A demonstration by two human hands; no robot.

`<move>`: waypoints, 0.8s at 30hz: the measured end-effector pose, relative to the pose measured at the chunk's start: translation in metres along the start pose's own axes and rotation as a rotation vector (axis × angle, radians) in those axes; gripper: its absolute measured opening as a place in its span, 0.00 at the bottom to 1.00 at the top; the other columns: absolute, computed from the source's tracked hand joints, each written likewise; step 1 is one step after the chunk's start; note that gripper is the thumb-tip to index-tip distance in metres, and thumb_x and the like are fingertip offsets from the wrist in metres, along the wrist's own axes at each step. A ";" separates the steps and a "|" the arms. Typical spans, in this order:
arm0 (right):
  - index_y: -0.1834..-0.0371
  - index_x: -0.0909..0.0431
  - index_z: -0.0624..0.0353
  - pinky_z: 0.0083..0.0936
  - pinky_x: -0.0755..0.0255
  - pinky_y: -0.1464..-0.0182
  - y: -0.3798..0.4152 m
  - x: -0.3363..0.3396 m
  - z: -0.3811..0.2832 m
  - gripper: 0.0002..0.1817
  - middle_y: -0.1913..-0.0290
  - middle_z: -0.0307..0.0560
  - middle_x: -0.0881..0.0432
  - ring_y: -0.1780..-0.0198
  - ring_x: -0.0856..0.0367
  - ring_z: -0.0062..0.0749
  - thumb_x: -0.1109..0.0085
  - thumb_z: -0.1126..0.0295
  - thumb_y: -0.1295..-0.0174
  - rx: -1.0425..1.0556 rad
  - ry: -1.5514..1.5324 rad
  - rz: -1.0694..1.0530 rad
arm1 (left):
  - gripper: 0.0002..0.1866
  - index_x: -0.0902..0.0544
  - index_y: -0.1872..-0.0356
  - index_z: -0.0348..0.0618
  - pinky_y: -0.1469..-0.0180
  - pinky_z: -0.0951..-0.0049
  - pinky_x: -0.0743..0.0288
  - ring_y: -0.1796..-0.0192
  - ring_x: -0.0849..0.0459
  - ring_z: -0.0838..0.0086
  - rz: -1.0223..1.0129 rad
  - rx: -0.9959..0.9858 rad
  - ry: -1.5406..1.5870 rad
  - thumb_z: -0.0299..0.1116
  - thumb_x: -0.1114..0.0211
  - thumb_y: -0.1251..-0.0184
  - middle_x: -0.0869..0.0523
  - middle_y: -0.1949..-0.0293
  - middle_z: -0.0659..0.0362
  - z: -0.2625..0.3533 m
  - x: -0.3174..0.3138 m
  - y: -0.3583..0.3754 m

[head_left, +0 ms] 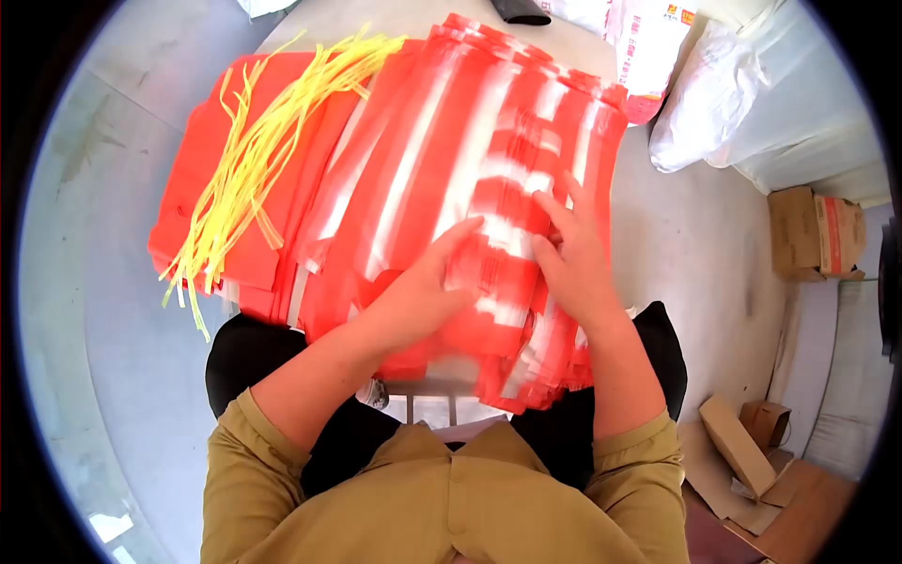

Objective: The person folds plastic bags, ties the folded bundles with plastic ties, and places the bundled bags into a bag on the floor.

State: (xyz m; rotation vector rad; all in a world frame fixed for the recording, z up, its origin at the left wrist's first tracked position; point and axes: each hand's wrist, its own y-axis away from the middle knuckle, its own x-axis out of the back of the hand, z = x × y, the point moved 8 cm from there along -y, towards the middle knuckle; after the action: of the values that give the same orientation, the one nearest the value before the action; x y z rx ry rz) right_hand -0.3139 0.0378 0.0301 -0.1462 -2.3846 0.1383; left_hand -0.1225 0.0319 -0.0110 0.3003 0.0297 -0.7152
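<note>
A wide pile of red-and-white striped sheets [413,160] lies in front of me, with a narrower folded striped bundle [512,188] on its right part. My left hand [427,291] rests at the left side of this bundle, thumb and fingers apart. On the bundle's right side is my right hand [575,258], its fingers spread over the striped material. Neither hand is closed round anything. To the left, a bunch of yellow strips [254,160] lies across plain red folded material [193,188]. Parts of the striped material are blurred.
White printed sacks [648,47] and a white plastic bag [709,94] stand beyond the pile at the upper right. A cardboard box [799,235] is at the far right, with cardboard pieces [738,446] on the floor at the lower right.
</note>
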 end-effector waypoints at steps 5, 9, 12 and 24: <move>0.32 0.20 0.57 0.45 0.36 0.22 0.001 -0.002 -0.031 0.25 0.17 0.58 0.39 0.18 0.38 0.58 0.43 0.82 0.33 0.250 0.188 -0.033 | 0.41 0.42 0.15 0.45 0.36 0.76 0.25 0.39 0.21 0.82 -0.020 0.058 0.109 0.20 0.39 0.27 0.34 0.21 0.57 -0.001 -0.005 0.004; 0.40 0.14 0.55 0.47 0.38 0.21 0.004 -0.017 -0.035 0.20 0.20 0.55 0.32 0.20 0.37 0.60 0.43 0.82 0.33 0.340 0.245 -0.097 | 0.39 0.40 0.16 0.43 0.35 0.77 0.25 0.38 0.21 0.82 -0.008 0.068 0.109 0.19 0.40 0.27 0.28 0.24 0.57 -0.011 -0.004 0.004; 0.45 0.13 0.56 0.46 0.36 0.22 -0.001 -0.014 -0.023 0.18 0.25 0.53 0.26 0.21 0.35 0.59 0.43 0.83 0.34 0.266 0.136 -0.025 | 0.38 0.40 0.16 0.41 0.36 0.78 0.24 0.38 0.21 0.84 -0.051 0.168 0.144 0.17 0.39 0.27 0.28 0.25 0.60 -0.015 -0.005 0.005; 0.55 0.14 0.60 0.45 0.25 0.37 0.000 -0.001 -0.040 0.12 0.45 0.52 0.15 0.40 0.20 0.55 0.38 0.80 0.43 0.366 0.172 0.015 | 0.37 0.36 0.18 0.41 0.40 0.78 0.22 0.40 0.19 0.83 -0.025 0.140 0.191 0.17 0.40 0.29 0.22 0.30 0.59 -0.012 -0.004 0.009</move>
State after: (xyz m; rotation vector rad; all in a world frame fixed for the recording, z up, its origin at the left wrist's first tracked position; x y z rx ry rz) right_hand -0.2858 0.0397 0.0586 -0.0021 -2.1463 0.5426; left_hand -0.1185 0.0446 -0.0195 0.5022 0.1659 -0.7124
